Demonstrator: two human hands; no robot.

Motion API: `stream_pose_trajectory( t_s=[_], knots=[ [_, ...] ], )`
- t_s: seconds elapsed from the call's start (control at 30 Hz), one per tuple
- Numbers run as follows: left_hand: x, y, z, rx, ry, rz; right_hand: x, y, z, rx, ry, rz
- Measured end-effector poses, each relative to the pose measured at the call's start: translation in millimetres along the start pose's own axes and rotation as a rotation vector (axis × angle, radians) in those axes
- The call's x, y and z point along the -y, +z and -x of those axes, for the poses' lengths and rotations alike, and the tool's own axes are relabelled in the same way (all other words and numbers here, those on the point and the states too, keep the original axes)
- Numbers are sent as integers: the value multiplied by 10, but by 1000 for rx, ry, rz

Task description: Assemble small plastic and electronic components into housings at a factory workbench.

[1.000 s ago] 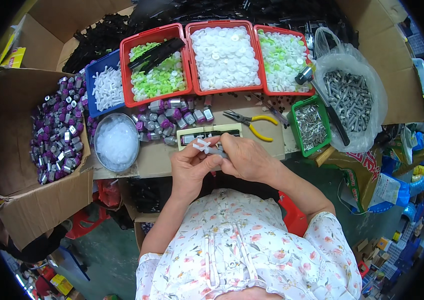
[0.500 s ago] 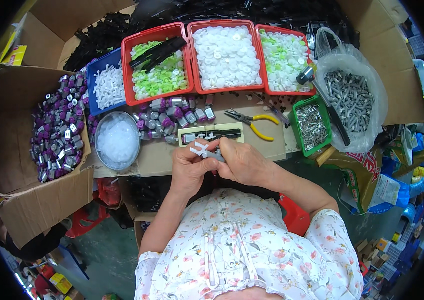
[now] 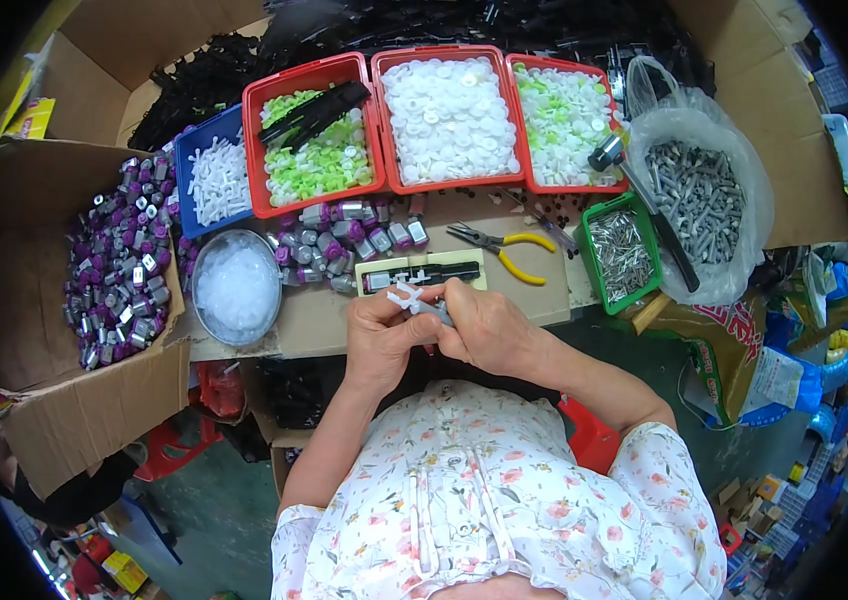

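Note:
Both hands meet in front of my chest, just short of the table's near edge. My left hand point(image 3: 380, 346) is closed, and a white cross-shaped plastic piece point(image 3: 406, 298) sticks out above its fingers. My right hand point(image 3: 494, 325) pinches a small grey plastic part point(image 3: 438, 311) against that piece. Where the two parts meet is mostly covered by fingers. Just beyond the hands lies a cream fixture point(image 3: 476, 259) with a black housing point(image 3: 452, 272) and small white parts set in it. Yellow-handled pliers point(image 3: 504, 250) lie beyond my right hand.
Small motors point(image 3: 329, 245) lie loose at centre left; more fill a carton point(image 3: 14, 290). Red bins point(image 3: 381, 130) hold white and green parts. Around them are a blue bin point(image 3: 184, 180), a bowl point(image 3: 275, 300), a green bin of metal pins point(image 3: 604, 305), a bag of grey parts point(image 3: 694, 180) and a hammer point(image 3: 659, 215).
My hands stay together and have barely moved, with the same white and grey parts between the fingers. The whole view has shifted very slightly.

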State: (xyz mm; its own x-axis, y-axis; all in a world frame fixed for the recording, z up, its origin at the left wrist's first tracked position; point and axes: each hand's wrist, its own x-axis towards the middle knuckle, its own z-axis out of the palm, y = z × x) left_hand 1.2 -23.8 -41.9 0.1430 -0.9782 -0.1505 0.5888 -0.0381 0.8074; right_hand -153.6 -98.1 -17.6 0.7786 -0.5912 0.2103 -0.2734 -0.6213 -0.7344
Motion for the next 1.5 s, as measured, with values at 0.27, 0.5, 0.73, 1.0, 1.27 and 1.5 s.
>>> stream_pose_trajectory(
  t_s=[0.27, 0.5, 0.73, 1.0, 1.27, 1.5],
  knots=[
    [-28, 180, -20, -96, -5, 95, -23, -139, -77, -132, -11, 93],
    [-361, -15, -46, -85, 344, -550, -9, -393, -88, 74, -42, 119],
    [-497, 29, -67, -30, 317, -757, -46, -375, -65, 55, -135, 128],
    [-545, -67, -111, 88, 326, -810, -50, -458, -94, 39, -166, 162],
    [-463, -34, -95, -104, 41, -445, -22, -481, -63, -90, -314, 553],
    [-407, 63, -85, -83, 209, -536, -43, -555, -67, -25, -103, 96]
  ],
)
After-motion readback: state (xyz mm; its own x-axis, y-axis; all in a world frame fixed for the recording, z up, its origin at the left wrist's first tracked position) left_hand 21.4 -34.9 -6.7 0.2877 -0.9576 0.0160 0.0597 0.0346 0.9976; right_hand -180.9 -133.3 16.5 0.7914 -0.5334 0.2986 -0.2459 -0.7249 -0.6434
